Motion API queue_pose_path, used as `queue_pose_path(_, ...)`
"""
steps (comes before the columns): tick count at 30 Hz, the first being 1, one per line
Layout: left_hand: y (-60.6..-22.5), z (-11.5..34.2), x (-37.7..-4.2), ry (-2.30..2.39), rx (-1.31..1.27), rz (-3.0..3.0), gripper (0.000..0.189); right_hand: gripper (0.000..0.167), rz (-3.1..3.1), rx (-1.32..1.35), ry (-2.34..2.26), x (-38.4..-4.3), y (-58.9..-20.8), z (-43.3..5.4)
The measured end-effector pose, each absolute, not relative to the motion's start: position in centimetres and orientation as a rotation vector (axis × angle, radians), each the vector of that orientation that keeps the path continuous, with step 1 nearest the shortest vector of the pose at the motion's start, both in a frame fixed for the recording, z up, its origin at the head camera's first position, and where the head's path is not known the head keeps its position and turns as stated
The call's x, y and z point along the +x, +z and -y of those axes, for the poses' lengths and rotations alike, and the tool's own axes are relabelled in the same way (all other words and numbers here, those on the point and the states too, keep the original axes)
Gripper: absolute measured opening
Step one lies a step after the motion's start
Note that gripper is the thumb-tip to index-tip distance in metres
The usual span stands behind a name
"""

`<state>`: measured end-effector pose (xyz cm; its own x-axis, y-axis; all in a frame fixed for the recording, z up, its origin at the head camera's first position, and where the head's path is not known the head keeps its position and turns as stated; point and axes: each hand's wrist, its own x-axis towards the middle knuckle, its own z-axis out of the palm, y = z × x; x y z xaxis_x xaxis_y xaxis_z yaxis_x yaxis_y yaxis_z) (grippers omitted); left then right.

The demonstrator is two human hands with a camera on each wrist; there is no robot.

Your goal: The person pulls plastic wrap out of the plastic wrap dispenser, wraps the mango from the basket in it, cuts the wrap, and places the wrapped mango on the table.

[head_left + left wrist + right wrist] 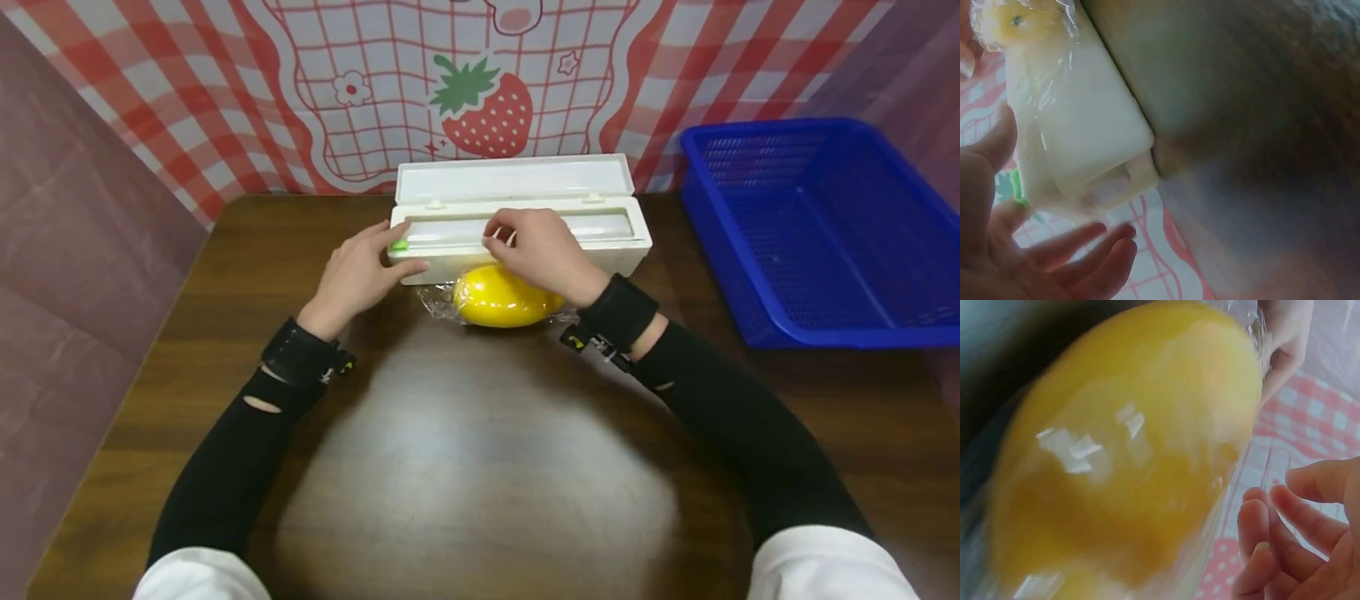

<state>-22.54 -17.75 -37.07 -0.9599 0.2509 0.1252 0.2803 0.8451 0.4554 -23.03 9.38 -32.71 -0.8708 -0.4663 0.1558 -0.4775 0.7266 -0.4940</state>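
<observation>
A white cling film dispenser [525,260] lies along the back of the table, its lid [517,182] tipped back. In front of it sits a yellow, lemon-shaped fruit [501,298] under clear film [438,300] that runs up the dispenser's front. My left hand [351,275] spreads around the dispenser's left end, index finger beside the green slider [400,245] and thumb at the front face. Over the dispenser's long opening, my right hand [542,250] has loosely bent fingers [1254,522], thumb close to the index finger; nothing shows between them.
At the right stands a deep blue plastic basket [738,287]. Behind the dispenser hangs a red-and-white checked cloth [322,92] with a strawberry print. Brown wooden table [480,467] stretches in front, between my forearms.
</observation>
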Motion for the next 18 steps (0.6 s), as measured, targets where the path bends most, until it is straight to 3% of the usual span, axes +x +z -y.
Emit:
queue_pose_path(12, -37.3, 17.6, -22.4, -0.652, -0.394, 2.848, 0.062, 0.023, 2.861, 1.092, 0.639, -24.4, -32.4, -1.6)
queue_pose_path(18, -37.0, 17.6, -22.4, -0.642, -0.370, 2.822, 0.045, 0.022, 2.883, 1.049, 0.587, -24.4, -32.8, 0.5)
